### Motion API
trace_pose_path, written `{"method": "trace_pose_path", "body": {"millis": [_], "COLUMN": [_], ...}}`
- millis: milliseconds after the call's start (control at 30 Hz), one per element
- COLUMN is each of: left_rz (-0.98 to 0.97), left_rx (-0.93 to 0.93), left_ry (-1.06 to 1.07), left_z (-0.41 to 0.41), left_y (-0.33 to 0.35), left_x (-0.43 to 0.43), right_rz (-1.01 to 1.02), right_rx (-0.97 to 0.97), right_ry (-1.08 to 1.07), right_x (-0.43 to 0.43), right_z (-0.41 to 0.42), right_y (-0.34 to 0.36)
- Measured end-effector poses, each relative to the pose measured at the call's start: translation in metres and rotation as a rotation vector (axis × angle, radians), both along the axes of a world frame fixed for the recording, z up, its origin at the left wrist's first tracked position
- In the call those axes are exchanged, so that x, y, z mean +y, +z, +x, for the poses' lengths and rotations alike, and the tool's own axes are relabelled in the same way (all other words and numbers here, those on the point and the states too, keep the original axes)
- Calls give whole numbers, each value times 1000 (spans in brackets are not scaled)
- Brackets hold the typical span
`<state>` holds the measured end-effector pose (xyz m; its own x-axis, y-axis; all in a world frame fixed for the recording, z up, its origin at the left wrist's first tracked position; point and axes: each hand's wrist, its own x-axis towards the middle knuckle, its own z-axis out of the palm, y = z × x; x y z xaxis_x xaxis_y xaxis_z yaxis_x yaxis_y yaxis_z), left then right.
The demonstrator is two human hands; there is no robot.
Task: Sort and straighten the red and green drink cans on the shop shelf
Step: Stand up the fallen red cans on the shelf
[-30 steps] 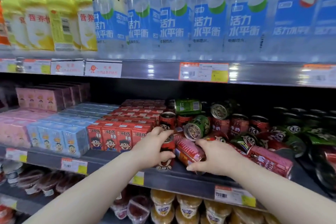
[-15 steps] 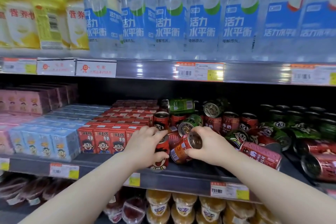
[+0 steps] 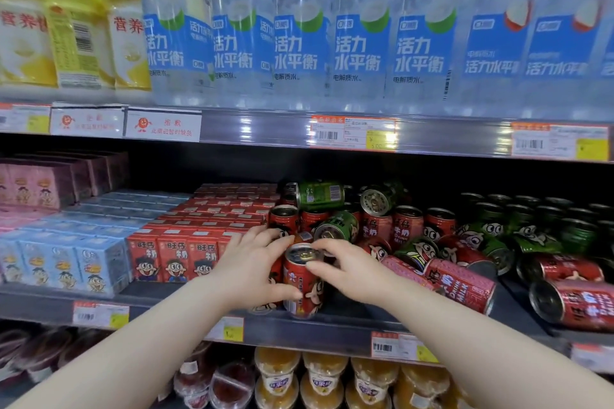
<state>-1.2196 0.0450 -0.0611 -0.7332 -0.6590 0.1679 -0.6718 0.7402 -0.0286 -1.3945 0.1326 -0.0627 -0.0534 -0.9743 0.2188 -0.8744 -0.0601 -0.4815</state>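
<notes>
I see upright red can [image 3: 304, 289], silver lid, cartoon face | right hand [image 3: 352, 272] pinches its rim | left hand [image 3: 252, 272] wraps second red can [image 3: 277, 276] touching it, mostly hidden

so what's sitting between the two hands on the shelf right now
In the head view, one upright red can stands between the left hand and the right hand, at the front edge of the shelf; both hands hold it.

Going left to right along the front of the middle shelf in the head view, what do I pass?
Blue cartons → red cartons → left hand → upright red can → right hand → toppled red can → far-right toppled red can.
</notes>
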Motion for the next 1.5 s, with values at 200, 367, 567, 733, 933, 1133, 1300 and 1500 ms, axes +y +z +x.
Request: {"method": "trace_pose_path", "body": {"millis": [200,367,567,733,933,1133,1300,1500], "left_rz": [13,-23,1,51,7,-2,-2,-17], "left_rx": [-29,-40,26,36,34,82,59,46], "left_ry": [-42,-37,-42,-77,-84,-106,-99,-102], "left_z": [-15,-7,5,9,1,2,2,1], "left_y": [6,3,-1,1,0,-4,-1,-2], "left_x": [1,-1,-8,-14,-16,-20,-18,-18], "right_rz": [-80,-58,-9,103,215,165,113,131], "right_rx": [187,284,442,554,798,784,376,184], "right_ry": [-140,-69,-19,109,142,140,160,219], "right_x": [-1,-25,-57,-80,-101,-108,-101,-109], "right_z": [-38,-30,-23,-18,-19,-19,-19,-11], "right_y": [16,35,48,44,20,14,36,37]}}
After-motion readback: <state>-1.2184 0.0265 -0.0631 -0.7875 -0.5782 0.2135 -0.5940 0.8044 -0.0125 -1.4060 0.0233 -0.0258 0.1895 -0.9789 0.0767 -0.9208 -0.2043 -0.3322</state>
